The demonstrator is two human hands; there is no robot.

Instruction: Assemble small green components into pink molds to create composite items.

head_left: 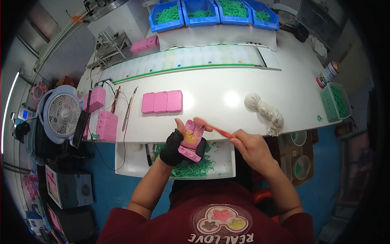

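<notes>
My left hand (pixel 172 149), in a black fingerless glove, is closed around a pink rubber-like mould (pixel 190 142). The mould lies folded open, with a yellow patch in its middle. In my bare right hand (pixel 255 150) is the handle of a red-orange brush (pixel 219 131), shaped like a toothbrush. Its head reaches the upper edge of the mould, but its bristles cannot be made out. Below my hands, a pulled-out white drawer (pixel 134 164) holds many green rubbery bits (pixel 199 167). Three pink blocks (pixel 162 101) sit side by side on the table beyond my left hand.
A bundle of off-white cloth strips (pixel 265 114) lies to the right. Tweezers (pixel 129 107) and more pink blocks (pixel 107 125) are left, beside a white fan (pixel 64 107). Blue bins (pixel 200 13) stand at the back; a spray can (pixel 327 75) and clear tub (pixel 331 103) stand right.
</notes>
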